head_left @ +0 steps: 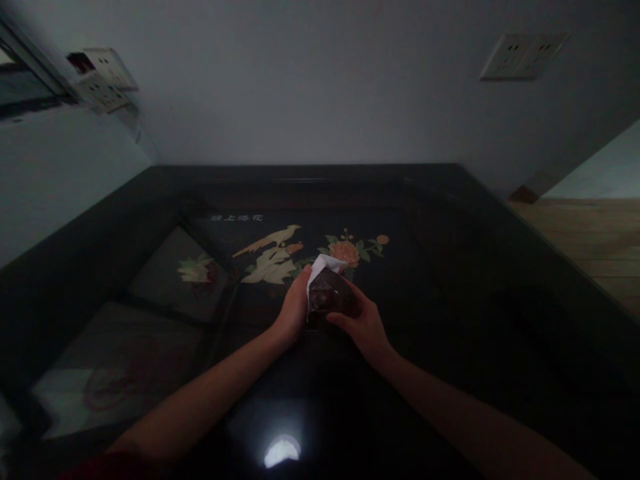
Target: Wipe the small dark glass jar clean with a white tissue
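Note:
Between both hands, over the middle of the dark table, is a dark brown, rounded, glossy object (331, 293) whose kind I cannot make out in the dim light. My left hand (296, 300) presses a white tissue or cloth (324, 263) against its left and upper side. On the opposite side, my right hand (361, 321) grips it with the thumb in front and the fingers curled behind. Part of the object is hidden by the white sheet and the right fingers.
The glossy black tabletop (440, 267) carries a bird-and-flower picture (273, 257) and reflects a bright light. Behind it rises a pale wall with wall sockets (524, 57) at right and more sockets (107, 80) at left. Wooden flooring (600, 233) shows at far right.

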### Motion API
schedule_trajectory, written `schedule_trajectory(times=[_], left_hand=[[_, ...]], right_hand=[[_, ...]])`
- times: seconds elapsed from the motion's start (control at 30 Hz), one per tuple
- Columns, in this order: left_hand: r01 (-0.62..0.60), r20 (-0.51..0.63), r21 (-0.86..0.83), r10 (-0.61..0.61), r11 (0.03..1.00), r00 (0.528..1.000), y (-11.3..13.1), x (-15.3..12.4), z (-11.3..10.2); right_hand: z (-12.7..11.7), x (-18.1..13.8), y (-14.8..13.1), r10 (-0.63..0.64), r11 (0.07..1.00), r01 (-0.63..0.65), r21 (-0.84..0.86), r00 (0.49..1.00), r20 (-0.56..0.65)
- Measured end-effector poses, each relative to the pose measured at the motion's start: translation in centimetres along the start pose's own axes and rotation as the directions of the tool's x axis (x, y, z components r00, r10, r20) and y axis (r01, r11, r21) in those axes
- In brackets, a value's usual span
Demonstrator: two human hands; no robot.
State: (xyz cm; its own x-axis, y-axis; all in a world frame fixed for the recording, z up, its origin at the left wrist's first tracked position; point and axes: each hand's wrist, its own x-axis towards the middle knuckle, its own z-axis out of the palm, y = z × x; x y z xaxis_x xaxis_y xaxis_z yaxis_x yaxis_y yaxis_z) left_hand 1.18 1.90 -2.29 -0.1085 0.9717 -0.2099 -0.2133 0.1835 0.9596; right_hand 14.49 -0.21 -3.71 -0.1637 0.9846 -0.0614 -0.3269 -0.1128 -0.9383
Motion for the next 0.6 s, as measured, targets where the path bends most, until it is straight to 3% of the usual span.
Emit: schedule_trajectory(times=[0.07,0.17,0.23,0.3,0.4,0.5,0.6], left_hand=[[-0.167,0.012,0.147,0.168,0.975,0.986,0.1,-0.6,0.0],[-0.446,0.168,0.282,0.414,0.849,0.895,-0.1,-1.6,-0.1],[-0.565,0.250,0.320,0.507,0.760,0.825,-0.2,-2.0,-0.2],[-0.610,0.291,0.346,0.536,0.713,0.792,-0.1,-2.0,-0.3],[-0.549,0.305,0.316,0.465,0.774,0.831,0.8,-1.7,-0.4],[-0.379,0.234,0.222,0.328,0.898,0.915,1.7,-0.9,-0.5],[-0.285,0.159,0.179,0.259,0.942,0.953,2.0,-0.4,-0.5]], right_hand=[[-0.1,0.1,0.0,-0.007,1.000,0.007,-0.007,1.000,-0.016],[-0.2,0.2,0.1,-0.024,1.000,0.024,-0.005,0.999,-0.037],[-0.2,0.2,0.1,-0.036,0.999,0.036,0.001,0.999,-0.041],[-0.1,0.2,0.0,-0.040,0.999,0.040,0.006,0.998,-0.045],[-0.1,0.2,0.0,-0.029,0.999,0.030,0.012,0.997,-0.067],[0.0,0.3,0.0,-0.013,1.000,0.014,0.018,0.996,-0.088],[0.1,0.3,0.1,-0.009,1.000,0.011,0.029,0.996,-0.085]])
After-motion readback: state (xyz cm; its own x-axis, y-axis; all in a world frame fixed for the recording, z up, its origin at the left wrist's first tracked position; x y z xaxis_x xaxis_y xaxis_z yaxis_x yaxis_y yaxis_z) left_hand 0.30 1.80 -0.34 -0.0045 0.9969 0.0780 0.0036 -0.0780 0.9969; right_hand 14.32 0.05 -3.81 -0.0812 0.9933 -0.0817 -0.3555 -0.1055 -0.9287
